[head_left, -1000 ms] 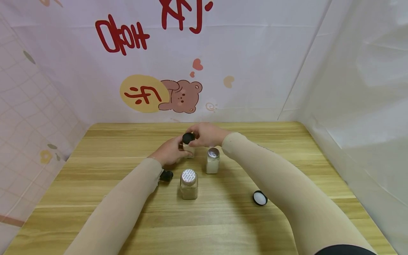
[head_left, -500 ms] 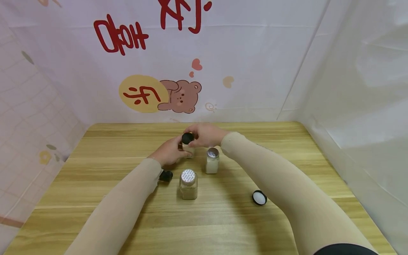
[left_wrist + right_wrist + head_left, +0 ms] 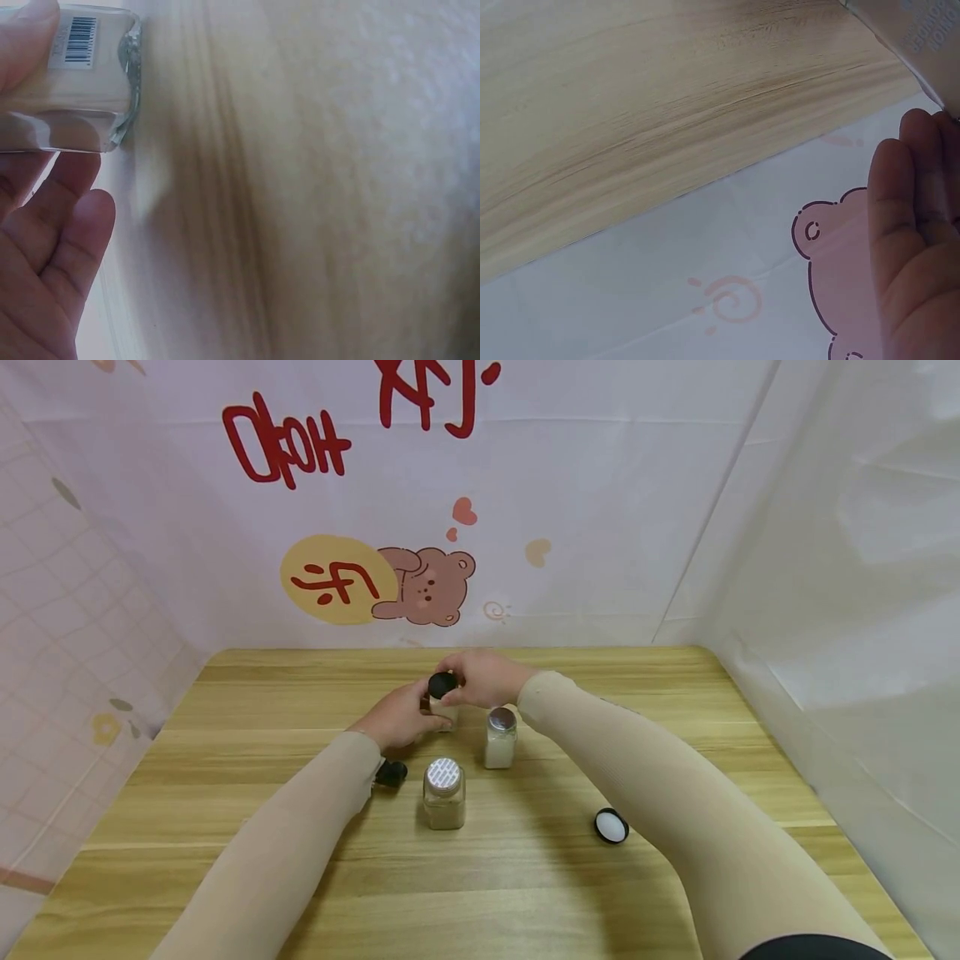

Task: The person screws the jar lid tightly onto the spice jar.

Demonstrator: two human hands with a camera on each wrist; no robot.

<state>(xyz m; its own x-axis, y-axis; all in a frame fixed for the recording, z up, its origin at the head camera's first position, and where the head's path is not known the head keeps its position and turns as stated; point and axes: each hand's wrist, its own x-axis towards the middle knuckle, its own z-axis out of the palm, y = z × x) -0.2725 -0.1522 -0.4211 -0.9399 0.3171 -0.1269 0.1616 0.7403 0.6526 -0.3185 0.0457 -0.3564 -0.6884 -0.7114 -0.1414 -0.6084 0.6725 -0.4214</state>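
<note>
My left hand [image 3: 400,714] grips a small glass jar [image 3: 444,712] of pale powder around its body, near the back middle of the table. My right hand [image 3: 487,678] pinches the jar's black cap [image 3: 442,685] between thumb and fingers. In the left wrist view the thumb presses the glass jar [image 3: 82,97] beside a barcode label, and the lower fingers lie off it. The right wrist view catches only a corner of the jar [image 3: 911,37], with printed lettering, above the right fingers [image 3: 892,187]. Whether the jar's base touches the table cannot be told.
A jar of white powder with a silver top [image 3: 501,739] stands just right of the held jar. Nearer stands a jar of tan powder with a patterned top [image 3: 445,797]. A black cap [image 3: 612,826] lies inside up by the right sleeve. Something black [image 3: 392,774] shows beside the left cuff.
</note>
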